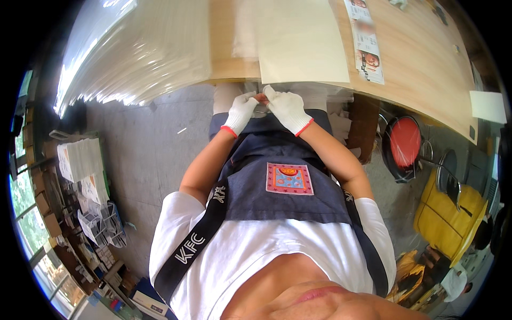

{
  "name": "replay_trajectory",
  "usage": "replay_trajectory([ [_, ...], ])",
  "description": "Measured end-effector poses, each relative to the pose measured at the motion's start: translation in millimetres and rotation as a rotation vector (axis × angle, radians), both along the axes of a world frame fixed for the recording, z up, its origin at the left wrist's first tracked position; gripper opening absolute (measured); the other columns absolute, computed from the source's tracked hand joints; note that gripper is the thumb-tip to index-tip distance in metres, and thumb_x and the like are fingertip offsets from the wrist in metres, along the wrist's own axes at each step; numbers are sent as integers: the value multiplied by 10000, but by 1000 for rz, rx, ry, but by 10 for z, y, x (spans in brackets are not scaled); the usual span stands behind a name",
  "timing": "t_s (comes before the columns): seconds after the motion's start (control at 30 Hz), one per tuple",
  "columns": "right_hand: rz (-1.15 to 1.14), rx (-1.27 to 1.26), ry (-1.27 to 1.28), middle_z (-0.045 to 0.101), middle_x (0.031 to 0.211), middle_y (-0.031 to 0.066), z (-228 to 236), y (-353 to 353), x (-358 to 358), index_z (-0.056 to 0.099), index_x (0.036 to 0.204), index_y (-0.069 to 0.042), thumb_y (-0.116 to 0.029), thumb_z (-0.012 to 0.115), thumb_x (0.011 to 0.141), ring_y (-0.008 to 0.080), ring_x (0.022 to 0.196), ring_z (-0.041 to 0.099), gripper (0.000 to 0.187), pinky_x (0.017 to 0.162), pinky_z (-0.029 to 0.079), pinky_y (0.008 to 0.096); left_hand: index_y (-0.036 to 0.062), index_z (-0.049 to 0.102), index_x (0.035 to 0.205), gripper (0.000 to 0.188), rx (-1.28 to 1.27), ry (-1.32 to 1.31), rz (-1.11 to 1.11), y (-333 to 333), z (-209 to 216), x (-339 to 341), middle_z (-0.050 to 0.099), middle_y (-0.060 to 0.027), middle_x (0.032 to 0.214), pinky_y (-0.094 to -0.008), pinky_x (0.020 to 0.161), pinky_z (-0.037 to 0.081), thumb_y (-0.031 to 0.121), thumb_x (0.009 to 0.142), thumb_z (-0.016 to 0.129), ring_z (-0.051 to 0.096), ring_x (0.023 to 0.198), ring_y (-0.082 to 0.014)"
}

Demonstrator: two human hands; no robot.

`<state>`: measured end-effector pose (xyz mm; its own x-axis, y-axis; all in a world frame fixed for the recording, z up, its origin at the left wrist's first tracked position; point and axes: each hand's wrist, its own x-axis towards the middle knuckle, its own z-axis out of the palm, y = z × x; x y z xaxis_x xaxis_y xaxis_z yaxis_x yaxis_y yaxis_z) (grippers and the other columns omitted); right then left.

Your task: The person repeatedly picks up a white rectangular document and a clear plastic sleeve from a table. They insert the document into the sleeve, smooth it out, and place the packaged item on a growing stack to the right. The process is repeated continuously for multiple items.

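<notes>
My left hand (241,111) and my right hand (288,109) wear white knitted gloves with red cuffs. They meet at the front edge of the table (426,69), in front of my dark apron. On both, the fingers are curled in and pressed together, with bare fingertips showing between them. Whatever they pinch, if anything, is too small or hidden to make out. Just beyond the hands, a cream sheet (304,42) lies flat on the table, reaching its front edge. Clear plastic film (333,95) shows along that edge, right of my right hand.
A wide pile of shiny clear plastic (144,53) covers the table's left side. Printed strips (367,42) lie right of the cream sheet. Stacked white paper goods (82,165) stand at left. On the right are a red-seated chair (405,141) and a yellow padded item (450,213).
</notes>
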<state>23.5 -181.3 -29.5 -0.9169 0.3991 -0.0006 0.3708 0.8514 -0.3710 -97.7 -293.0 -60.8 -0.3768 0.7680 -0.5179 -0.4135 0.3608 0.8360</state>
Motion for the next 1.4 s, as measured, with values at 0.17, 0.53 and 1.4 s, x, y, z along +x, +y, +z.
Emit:
replay_trajectory([
  [0.17, 137, 15, 115, 643, 676, 117, 19, 61, 70, 502, 902, -86, -173, 545, 825, 269, 582, 649, 124, 492, 491, 394, -13, 587, 995, 224, -26, -90, 55, 33, 3, 1, 659, -118, 901, -283, 627, 542, 146, 928, 444, 638, 702, -171],
  [0.53, -1095, 34, -814, 634, 1052, 166, -780, 1492, 3545, 608, 1071, 12, -220, 462, 865, 273, 968, 624, 343, 845, 483, 396, 50, 624, 940, 122, 44, 1049, -187, -133, 239, -103, 661, -88, 952, -296, 650, 504, 109, 838, 595, 617, 731, -223],
  [1.4, -744, 31, 144, 638, 746, 107, -10, 1256, 1071, 525, 961, -119, -294, 647, 751, 315, 707, 618, 299, 627, 456, 443, 28, 544, 991, 167, 175, 613, 530, 70, -547, -297, 549, -44, 869, -246, 630, 435, 69, 840, 603, 515, 736, -115],
])
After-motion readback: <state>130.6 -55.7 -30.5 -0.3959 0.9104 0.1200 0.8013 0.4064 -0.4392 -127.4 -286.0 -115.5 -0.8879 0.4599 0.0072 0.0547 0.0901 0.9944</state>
